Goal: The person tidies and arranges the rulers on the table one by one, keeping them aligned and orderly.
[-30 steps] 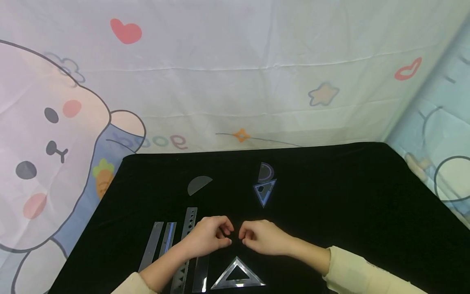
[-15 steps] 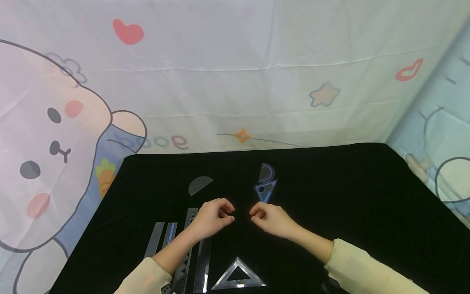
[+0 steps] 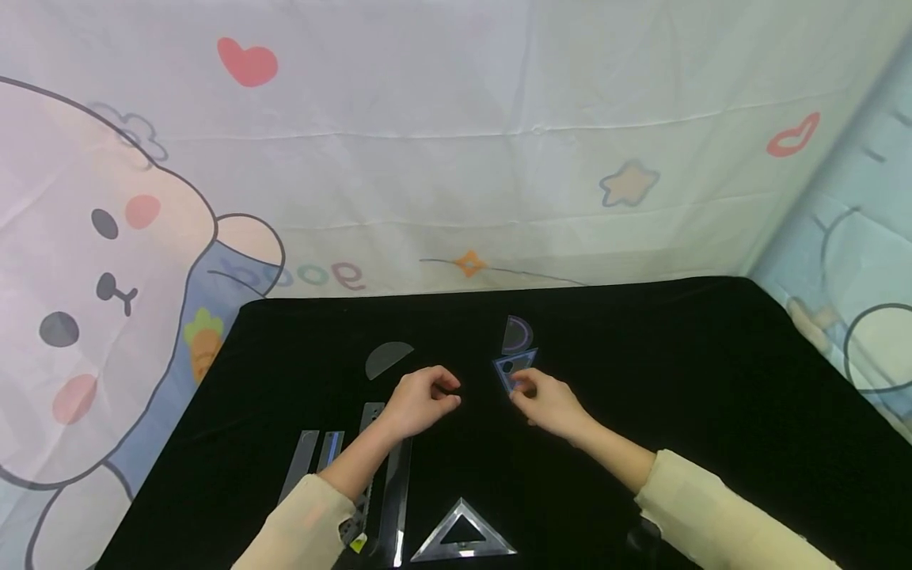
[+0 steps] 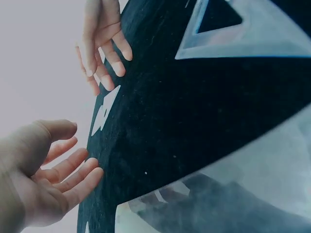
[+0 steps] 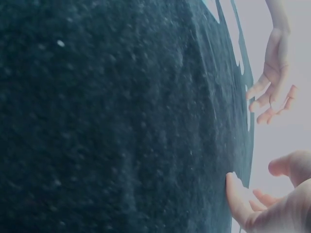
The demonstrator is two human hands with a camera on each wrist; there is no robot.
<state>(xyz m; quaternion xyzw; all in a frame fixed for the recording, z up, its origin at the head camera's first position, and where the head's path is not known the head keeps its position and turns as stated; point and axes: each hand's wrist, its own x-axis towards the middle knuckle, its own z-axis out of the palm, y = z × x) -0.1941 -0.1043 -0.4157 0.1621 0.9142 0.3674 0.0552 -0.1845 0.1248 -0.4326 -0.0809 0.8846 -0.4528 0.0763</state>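
My left hand hovers over the black cloth with fingers loosely bent and nothing between them. Just beyond it lies a clear half-round protractor. My right hand, also holding nothing, overlaps the lower part of a small blue-edged set square in the head view. A second protractor, with a purplish arc, lies directly behind that set square. In the left wrist view, thumb and fingers of the left hand are apart, and the right hand hangs with its fingers extended downward.
Clear rulers lie side by side at the left, including a plain ruler, a blue-striped ruler and a long ruler with holes, partly under the left arm. A larger clear triangle lies at the front of the black cloth.
Both hands have moved forward, away from the body, and farther apart. The right hand has shifted rightward to the small set square; the left has come level with the half-round protractor's near side.
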